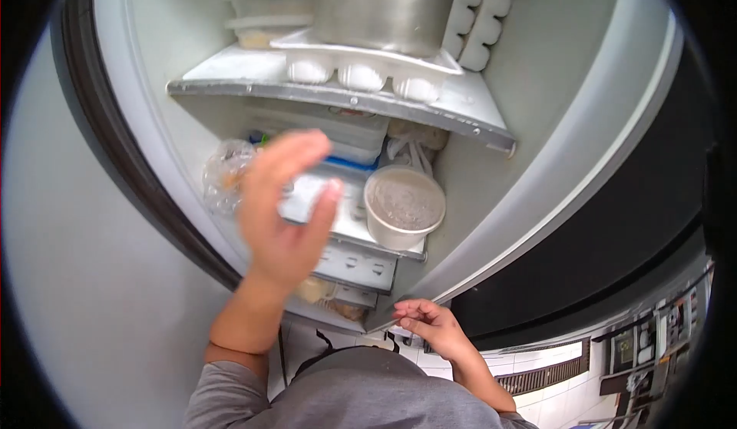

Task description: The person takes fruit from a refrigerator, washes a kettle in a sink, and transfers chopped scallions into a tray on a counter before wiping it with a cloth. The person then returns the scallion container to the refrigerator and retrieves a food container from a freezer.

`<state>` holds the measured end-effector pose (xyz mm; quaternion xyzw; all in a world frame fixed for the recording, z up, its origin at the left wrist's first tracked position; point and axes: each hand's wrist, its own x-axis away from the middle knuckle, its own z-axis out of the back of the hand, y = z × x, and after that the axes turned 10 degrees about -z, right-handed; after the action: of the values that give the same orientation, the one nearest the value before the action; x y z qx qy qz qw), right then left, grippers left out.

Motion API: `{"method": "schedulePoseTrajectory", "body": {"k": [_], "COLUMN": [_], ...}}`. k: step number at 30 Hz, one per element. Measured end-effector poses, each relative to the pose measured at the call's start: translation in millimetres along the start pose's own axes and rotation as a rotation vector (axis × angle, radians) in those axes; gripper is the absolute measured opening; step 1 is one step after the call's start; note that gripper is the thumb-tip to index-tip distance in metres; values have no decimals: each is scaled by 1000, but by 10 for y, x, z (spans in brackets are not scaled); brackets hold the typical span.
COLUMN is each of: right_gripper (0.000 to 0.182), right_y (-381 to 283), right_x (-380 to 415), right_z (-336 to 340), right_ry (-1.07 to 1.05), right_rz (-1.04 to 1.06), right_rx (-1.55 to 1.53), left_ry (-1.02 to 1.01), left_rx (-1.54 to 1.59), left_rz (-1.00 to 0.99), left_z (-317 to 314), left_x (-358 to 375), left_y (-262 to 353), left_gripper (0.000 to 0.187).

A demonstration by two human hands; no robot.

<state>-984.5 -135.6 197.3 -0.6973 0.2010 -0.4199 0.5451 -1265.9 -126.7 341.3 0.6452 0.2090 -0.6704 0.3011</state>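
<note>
My left hand [284, 214] is raised in front of the middle fridge shelf, slightly blurred, thumb and fingers apart in a curve with nothing between them. A round white tub with a clear lid [404, 202] stands on that shelf [311, 191], to the right of the hand. Behind the fingers, a clear plastic bag [226, 174] with something orange-brown in it is partly covered. Lower down, my right hand [431, 329] is beside the fridge's lower right edge, fingers loosely bent and thumb apart, holding nothing visible.
On the upper shelf [230, 68], a large metal pot [384, 6] rests on an egg tray [361, 76]. Stacked plastic containers [270, 3] stand left of it, upright egg cartons [477, 23] right. A clear bin with a blue edge [349, 133] sits farther back. Dark panel [583, 221] at right.
</note>
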Motion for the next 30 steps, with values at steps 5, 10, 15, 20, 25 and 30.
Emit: {"method": "schedulePoseTrajectory", "body": {"k": [5, 10, 15, 20, 25, 30], "right_gripper": [32, 33, 32, 31, 32, 32], "right_y": [-108, -84, -74, -185, -201, -229], "right_x": [30, 8, 10, -4, -87, -110], "right_z": [-120, -267, -281, -311, -367, -443], "right_ry": [44, 2, 6, 29, -1, -13], "right_rz": [0, 36, 45, 68, 113, 103], "right_rx": [35, 28, 35, 21, 85, 102], "left_ry": [61, -155, -64, -36, 44, 76], "left_rx": [-228, -100, 146, 254, 318, 270], "left_rz": [-34, 253, 159, 130, -32, -113], "left_z": [-7, -186, -177, -120, -114, -82], "left_x": [-1312, -1757, -1696, -1644, -1545, -1505], "left_y": [-177, -534, -641, -603, -643, -557], "left_gripper": [60, 73, 64, 58, 62, 62]}}
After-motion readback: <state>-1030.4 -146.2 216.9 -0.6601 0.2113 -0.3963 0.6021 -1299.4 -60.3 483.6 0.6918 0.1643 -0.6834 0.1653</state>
